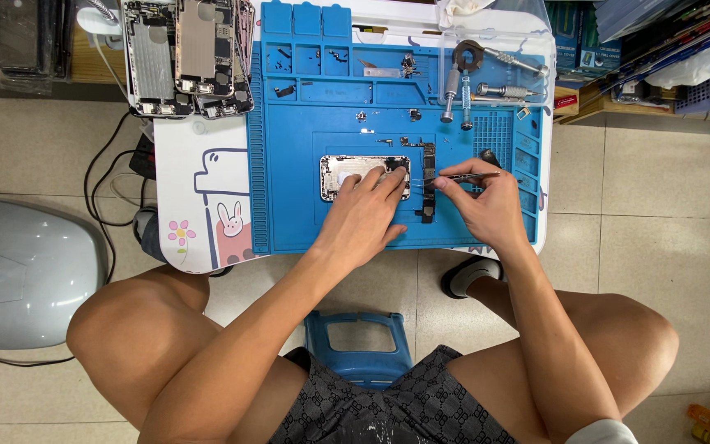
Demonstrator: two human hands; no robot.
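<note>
An opened phone housing (347, 174) lies on the blue work mat (289, 214). My left hand (365, 215) rests on its right half, fingers spread flat and pressing it down. My right hand (486, 205) pinches metal tweezers (472, 176), whose tip points left toward the housing's right edge. A dark circuit board strip (429, 177) lies upright on the mat between the two hands.
Several stripped phone housings (186, 57) are stacked at the table's back left. Screwdrivers and metal tools (486, 78) lie at the mat's back right. Small parts sit in the mat's tray pockets (314, 59). A blue stool (359, 345) is between my knees; a grey device (18, 271) stands on the floor left.
</note>
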